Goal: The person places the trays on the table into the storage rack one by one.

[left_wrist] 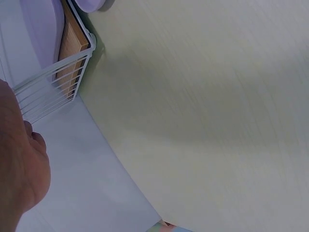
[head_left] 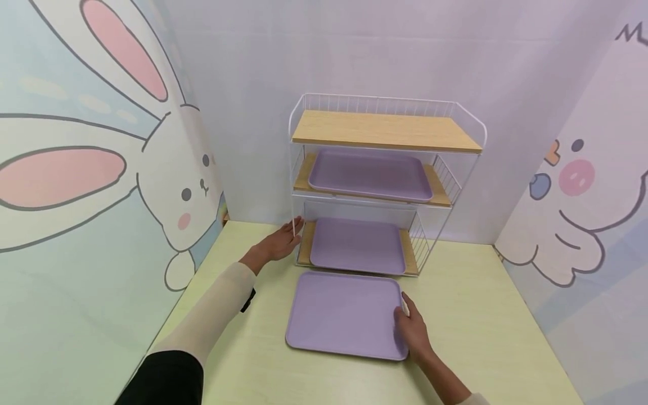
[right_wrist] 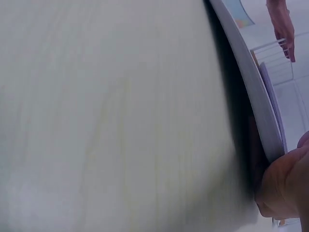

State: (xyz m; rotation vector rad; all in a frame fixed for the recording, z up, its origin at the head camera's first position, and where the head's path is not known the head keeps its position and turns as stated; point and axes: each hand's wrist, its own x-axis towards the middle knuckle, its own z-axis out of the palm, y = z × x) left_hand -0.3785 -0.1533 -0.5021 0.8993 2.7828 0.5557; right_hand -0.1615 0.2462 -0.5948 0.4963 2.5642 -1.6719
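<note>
Purple tray is lying flat on the table, right in front of the white wire rack, and we've got our right hand curled over its right edge, thumb on top and fingers tucked under (the wrist view shows that rim lifted a bit off the tabletop). Our left hand is on the rack's front-left post, fingers fairly straight against the wire, so it's steadying more than grabbing.

If we had to guess how to do this bit well: keep that left hand firm so the light rack doesn't skid, keep the tray level, and aim its long edge square to whichever shelf is free. Top wooden shelf looks bare; the middle tray and bottom tray already fill theirs.

Table is pale yellow-green with a faint wood grain, smooth, so things will probably slide easily. Walls around it are pastel panels, a cartoon rabbit on the left, another critter on the right
</note>
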